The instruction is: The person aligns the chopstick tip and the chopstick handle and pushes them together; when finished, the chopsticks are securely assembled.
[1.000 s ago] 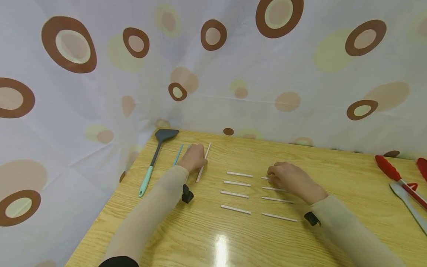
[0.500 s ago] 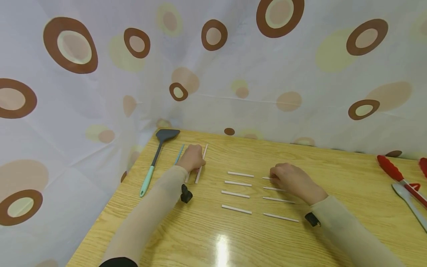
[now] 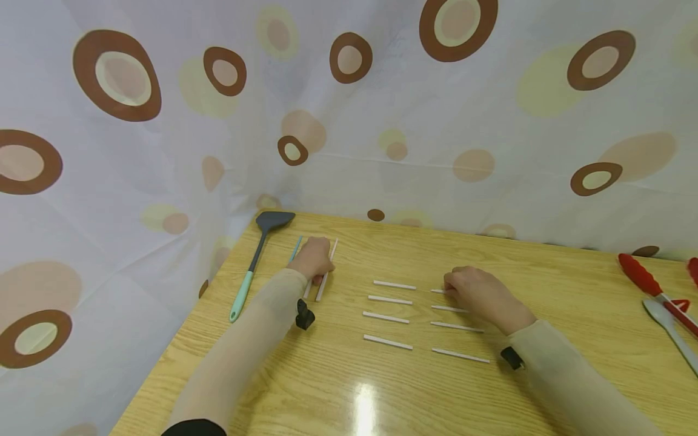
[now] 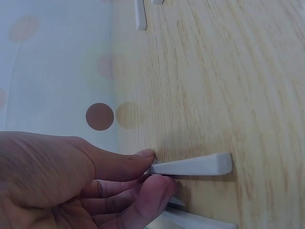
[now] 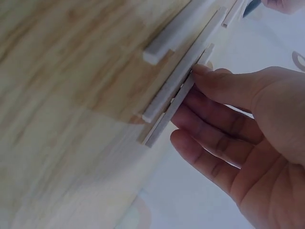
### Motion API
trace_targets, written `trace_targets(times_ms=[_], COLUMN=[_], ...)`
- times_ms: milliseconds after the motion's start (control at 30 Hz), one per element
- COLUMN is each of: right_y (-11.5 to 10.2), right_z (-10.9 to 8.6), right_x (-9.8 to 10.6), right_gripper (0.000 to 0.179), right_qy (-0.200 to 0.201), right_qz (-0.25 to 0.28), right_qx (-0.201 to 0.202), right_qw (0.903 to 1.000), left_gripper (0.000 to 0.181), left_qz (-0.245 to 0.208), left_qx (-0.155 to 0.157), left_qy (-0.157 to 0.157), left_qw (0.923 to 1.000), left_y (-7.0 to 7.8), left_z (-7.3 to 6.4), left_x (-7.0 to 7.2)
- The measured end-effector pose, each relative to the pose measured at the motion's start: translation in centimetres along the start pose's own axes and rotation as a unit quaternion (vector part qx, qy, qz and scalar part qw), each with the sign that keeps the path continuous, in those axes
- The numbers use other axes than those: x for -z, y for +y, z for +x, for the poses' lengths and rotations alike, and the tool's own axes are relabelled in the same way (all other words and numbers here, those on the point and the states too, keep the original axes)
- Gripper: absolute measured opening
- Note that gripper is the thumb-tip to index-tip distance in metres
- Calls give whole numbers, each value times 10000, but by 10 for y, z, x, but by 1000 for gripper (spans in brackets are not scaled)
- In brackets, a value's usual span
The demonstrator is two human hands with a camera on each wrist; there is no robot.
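My left hand [image 3: 312,257] pinches a slim white stick [image 4: 195,165] between thumb and fingers, low over the table. Beside it lies a second white stick [image 3: 308,290], nearly parallel. A blue stick [image 3: 295,247] shows just left of the hand, partly hidden by it. My right hand [image 3: 481,295] pinches the farthest white stick [image 5: 177,102] of the right column between thumb and fingertips. In the right wrist view, another white stick [image 5: 188,64] lies close alongside that one. Several white sticks [image 3: 386,317] form two columns between the hands, lying crosswise.
A spatula [image 3: 252,266] with a dark head and mint handle lies along the table's left edge. Red-tipped tongs [image 3: 638,275] and a grey-blue spoon [image 3: 668,324] lie at the right. A patterned cloth [image 3: 382,121] hangs behind and left of the wooden table [image 3: 305,387].
The left hand has shifted the white stick slightly left and nearer, closer to the second white stick, which was hidden under the hand at first. The right hand stays almost still.
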State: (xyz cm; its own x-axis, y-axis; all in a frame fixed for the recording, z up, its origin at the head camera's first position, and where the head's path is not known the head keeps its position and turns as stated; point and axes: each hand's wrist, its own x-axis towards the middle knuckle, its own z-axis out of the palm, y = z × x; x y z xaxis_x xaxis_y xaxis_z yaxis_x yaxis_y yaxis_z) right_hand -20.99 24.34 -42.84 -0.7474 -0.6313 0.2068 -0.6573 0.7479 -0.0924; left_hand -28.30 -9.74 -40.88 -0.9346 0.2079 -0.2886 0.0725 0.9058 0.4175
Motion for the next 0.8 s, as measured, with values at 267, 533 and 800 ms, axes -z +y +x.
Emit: trace_targets(times_ms=[267, 533, 800], right_y=[1, -2, -11], right_z=[-1, 2, 7], right_x=[5, 17, 32], right_gripper=[16, 20, 14], right_qy=[15, 620, 1020], right_qz=[42, -22, -149], right_qx=[83, 300, 655], right_qw=[10000, 9976, 9925], left_gripper=[18, 19, 29], left_qz=[17, 516, 738], left_qx=[-68, -362, -1216], left_qy=[61, 570, 866], left_qw=[10000, 9964, 9860], left_y=[-1, 16, 43], left_z=[-1, -12, -16], left_x=[0, 8, -7])
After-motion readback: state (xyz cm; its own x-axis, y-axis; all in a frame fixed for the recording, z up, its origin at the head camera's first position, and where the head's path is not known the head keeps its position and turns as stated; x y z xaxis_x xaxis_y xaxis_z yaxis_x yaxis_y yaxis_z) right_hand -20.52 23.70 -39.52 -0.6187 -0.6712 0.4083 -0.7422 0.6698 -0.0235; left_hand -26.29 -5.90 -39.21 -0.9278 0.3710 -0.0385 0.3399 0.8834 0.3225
